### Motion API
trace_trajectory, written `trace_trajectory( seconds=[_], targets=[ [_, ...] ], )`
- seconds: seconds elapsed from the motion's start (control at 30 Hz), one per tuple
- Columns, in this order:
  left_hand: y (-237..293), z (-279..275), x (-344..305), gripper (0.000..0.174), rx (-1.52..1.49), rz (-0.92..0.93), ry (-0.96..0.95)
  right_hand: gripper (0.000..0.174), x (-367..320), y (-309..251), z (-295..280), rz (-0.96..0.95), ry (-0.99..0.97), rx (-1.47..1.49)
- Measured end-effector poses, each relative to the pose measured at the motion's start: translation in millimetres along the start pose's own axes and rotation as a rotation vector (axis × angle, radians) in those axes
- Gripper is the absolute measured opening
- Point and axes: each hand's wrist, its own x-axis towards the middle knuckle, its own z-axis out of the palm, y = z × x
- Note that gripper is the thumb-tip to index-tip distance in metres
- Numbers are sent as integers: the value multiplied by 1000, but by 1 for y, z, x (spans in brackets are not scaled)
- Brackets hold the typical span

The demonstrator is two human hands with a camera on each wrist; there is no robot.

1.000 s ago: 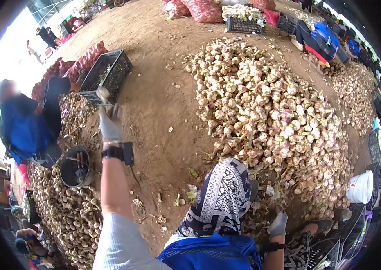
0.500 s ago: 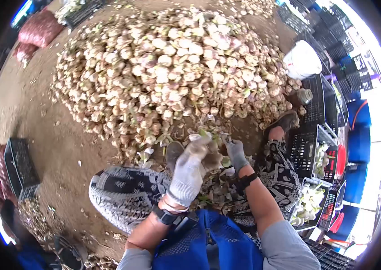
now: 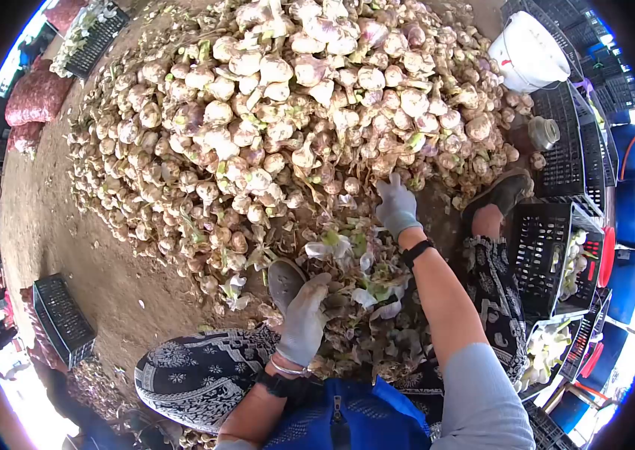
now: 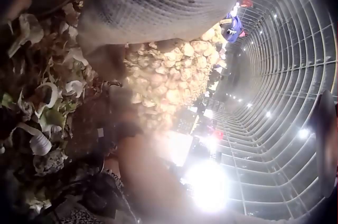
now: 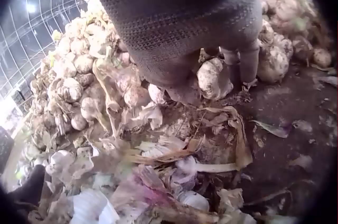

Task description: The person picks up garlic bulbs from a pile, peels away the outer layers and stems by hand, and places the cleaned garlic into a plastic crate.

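A large heap of garlic bulbs (image 3: 272, 135) spreads over the ground ahead. My right hand (image 3: 397, 206), in a pale knitted glove, reaches down at the heap's near edge. In the right wrist view, one garlic bulb (image 5: 213, 78) sits between the thumb and fingers of that hand. My left hand (image 3: 304, 319), gloved too, hovers beside the left knee with loosely bent fingers and nothing visible in it. In the left wrist view its glove (image 4: 163, 7) fills the top, fingertips hidden. Between the legs lie loose garlic skins and cut stalks (image 3: 366, 277).
On the left stands a black plastic crate (image 3: 62, 319). Red mesh sacks (image 3: 36, 97) and another crate (image 3: 96, 37) are at the back left. To the right are a white bucket (image 3: 529, 52), a glass jar (image 3: 544, 133) and stacked black crates (image 3: 550, 247). A shoe (image 3: 499, 201) borders the heap.
My left hand was stretched toward the left crate, then came back over the skins beside the right hand. Now it is lower by the knee, while my right hand has moved forward to the heap.
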Motion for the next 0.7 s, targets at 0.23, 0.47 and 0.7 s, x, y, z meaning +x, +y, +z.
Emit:
trace_trajectory(
  seconds=[0.23,0.47,0.7],
  targets=[
    [-5,-8,-5,35,12,-3,-1,35,-55,2,3,-9,223,238],
    [-12,-15,0,36,3,-33,9,43,-14,-14,7,38,155,138],
    [-8,-9,3,36,33,-53,15,42,-28,-24,18,39,353,96]
  ],
)
